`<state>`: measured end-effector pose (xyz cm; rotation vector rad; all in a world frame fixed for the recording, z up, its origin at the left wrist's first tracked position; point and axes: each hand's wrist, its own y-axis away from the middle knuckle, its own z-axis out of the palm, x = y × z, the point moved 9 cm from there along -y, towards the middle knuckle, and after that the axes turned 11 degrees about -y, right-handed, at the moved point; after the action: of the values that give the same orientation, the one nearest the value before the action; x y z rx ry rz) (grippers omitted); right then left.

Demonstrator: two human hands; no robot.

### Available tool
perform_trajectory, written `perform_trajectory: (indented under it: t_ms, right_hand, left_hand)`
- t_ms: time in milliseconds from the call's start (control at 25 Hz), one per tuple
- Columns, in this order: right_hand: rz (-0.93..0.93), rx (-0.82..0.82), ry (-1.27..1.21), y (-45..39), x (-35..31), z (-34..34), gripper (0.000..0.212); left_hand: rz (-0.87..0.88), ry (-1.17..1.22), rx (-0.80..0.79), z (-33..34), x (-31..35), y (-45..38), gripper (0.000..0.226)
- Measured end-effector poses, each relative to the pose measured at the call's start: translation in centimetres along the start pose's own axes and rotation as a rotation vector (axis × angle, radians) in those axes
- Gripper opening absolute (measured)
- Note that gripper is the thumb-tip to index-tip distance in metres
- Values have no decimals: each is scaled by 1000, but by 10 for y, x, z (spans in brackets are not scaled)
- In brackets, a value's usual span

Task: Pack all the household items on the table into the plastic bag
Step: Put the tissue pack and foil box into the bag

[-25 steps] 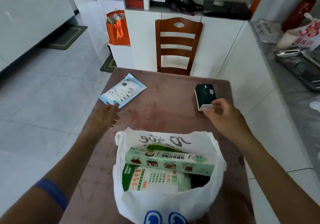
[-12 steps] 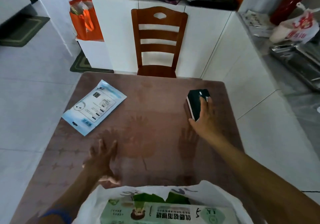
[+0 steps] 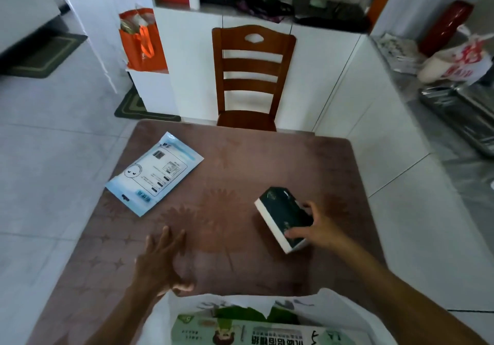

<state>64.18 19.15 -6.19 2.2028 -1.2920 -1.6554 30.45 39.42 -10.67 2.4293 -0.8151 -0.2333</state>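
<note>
I see the dark green box (image 3: 284, 217) with a white side in my right hand (image 3: 318, 231). The thumb lies across the near end of its top face and the other fingers curl around its far right edge, so the hand is closed around the box. I cannot tell if the box touches the desk (image 3: 240, 173) or is a little above it; it is tilted, with one long white side toward the left.

The white plastic bag (image 3: 160, 318) stands at the near edge of the desk, its mouth open upward. Inside it I see a long light green carton (image 3: 267, 335) with printed text, lying across the opening.

My left hand (image 3: 160, 261) is just beyond the left rim of the bag. Its fingers are spread and point away from me, and the thumb is bent toward the rim; I cannot tell if it touches the plastic. This hand holds nothing.

On the far left part of the desk lies a flat light blue packet (image 3: 155, 173) with a white label, well apart from both hands and from the bag.

Behind the desk stands a wooden chair (image 3: 251, 74) against white cabinets. An orange bag (image 3: 143, 42) hangs to the left of it.
</note>
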Motion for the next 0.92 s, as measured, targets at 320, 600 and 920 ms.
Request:
perform_trajectory:
  t_ms: [320, 600, 920]
  right_hand:
    - [-317, -144, -525, 158, -110, -28, 64]
    - [-628, -233, 23, 300, -172, -1, 76]
    - [-665, -189, 963, 341, -145, 40, 89]
  left_hand:
    - [-23, 1119, 338, -116, -17, 172, 13]
    - [-62, 685, 454, -108, 36, 317, 71]
    - [-59, 642, 363, -95, 43, 329, 55]
